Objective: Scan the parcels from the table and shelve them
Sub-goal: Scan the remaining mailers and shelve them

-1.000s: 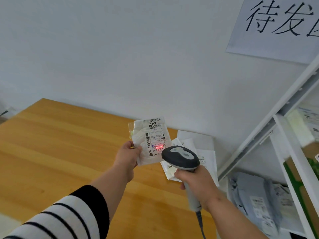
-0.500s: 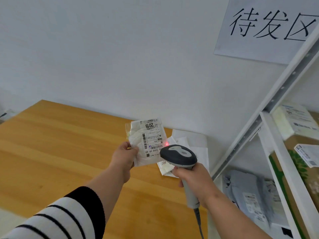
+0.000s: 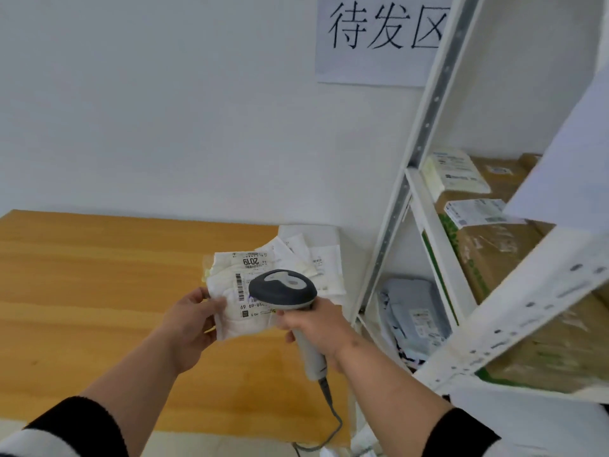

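Midway through the scanning job, a person's left hand [image 3: 189,319] pinches a small white parcel [image 3: 239,296] by its left edge at the centre of the frame, label side up, above the wooden surface [image 3: 99,275]. The right hand [image 3: 318,328] is wrapped around the grip of a grey handheld scanner [image 3: 283,288], whose head covers the right part of the label.

The parcel looks light and soft: a thin, crumpled plastic pouch that sags and wrinkles where it is held. It probably bends rather than breaks, and the film may be slippery. A hold along an edge, thumb on top and fingers beneath, seems the sensible place, keeping the barcode clear and fairly flat.

More white parcels [image 3: 313,255] lie in a loose heap on the surface just behind the held one, toward the wall. At the right of the frame stands a white metal shelf [image 3: 425,222] carrying cardboard boxes [image 3: 494,245] on one level and grey mailer bags [image 3: 413,311] lower down. A paper sign [image 3: 379,37] with large characters hangs at the upper centre.

Compared with half a second ago, the view has swung right, so the shelf fills more of the frame. The scanner head now sits closer over the label, hiding part of it, and the red scan light seen on the parcel then is no longer visible.
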The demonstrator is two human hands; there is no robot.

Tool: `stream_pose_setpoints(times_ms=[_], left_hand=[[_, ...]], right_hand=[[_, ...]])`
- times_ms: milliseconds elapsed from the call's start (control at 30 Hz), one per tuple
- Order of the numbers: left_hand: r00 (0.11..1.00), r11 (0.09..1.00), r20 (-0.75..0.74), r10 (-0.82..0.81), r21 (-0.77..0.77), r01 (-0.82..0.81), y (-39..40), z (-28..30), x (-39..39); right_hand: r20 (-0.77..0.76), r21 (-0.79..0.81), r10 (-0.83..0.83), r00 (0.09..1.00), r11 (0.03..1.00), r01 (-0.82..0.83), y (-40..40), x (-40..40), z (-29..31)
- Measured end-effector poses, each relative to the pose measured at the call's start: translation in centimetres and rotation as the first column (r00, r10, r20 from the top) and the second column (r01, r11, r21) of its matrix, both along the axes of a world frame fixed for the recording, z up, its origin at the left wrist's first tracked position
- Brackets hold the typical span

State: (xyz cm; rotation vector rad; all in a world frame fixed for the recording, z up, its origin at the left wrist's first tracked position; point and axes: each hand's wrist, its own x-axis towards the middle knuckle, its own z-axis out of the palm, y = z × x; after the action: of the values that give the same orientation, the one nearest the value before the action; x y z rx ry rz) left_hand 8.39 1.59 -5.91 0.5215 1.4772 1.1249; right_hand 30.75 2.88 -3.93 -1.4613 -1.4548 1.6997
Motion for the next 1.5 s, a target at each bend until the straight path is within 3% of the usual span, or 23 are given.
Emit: stream_pose_setpoints(times_ms=[233, 567, 833, 1000, 1200, 1400, 1500], left_hand=[[0.994, 0.995, 0.061, -0.095, 0.032, 0.094, -8.4, -0.5, 3.4], [0.961, 0.950, -0.019, -0.275, -0.158, 0.269, -20.5, -3.1, 12.7], [0.913, 0.902, -0.071, -0.401, -0.204, 0.380, -20.7, -4.0, 25.8], [0.872, 0.846, -0.061, -0.486, -0.282, 0.452, -20.4, -6.1, 38.8], [0.877, 0.849, -0.117, -0.465, -0.340, 0.404, -20.5, -9.8, 53.5], [0.912, 0.860, -0.155, -0.380, -0.421, 0.287, -18.8, -14.7, 58.0], [0.894, 0.837, -0.153, -0.421, -0.445, 0.318, -17.1, -18.1, 58.1]], right_hand=[[-0.119, -0.073, -0.121, 0.986, 0.991, 0.112, -8.5, 3.5, -1.1], [-0.085, -0.079, -0.197, 0.977, 0.979, 0.190, -22.1, 12.8, -3.8], [-0.135, -0.156, -0.336, 0.932, 0.936, 0.315, -25.5, 25.6, -4.5], [-0.110, -0.194, -0.457, 0.883, 0.881, 0.432, -26.9, 37.6, -6.1], [-0.048, -0.243, -0.566, 0.823, 0.806, 0.540, -27.2, 50.2, -10.0], [-0.020, -0.296, -0.600, 0.800, 0.768, 0.568, -25.0, 54.0, -15.5], [-0.015, -0.308, -0.604, 0.797, 0.761, 0.571, -22.9, 54.2, -19.1]])
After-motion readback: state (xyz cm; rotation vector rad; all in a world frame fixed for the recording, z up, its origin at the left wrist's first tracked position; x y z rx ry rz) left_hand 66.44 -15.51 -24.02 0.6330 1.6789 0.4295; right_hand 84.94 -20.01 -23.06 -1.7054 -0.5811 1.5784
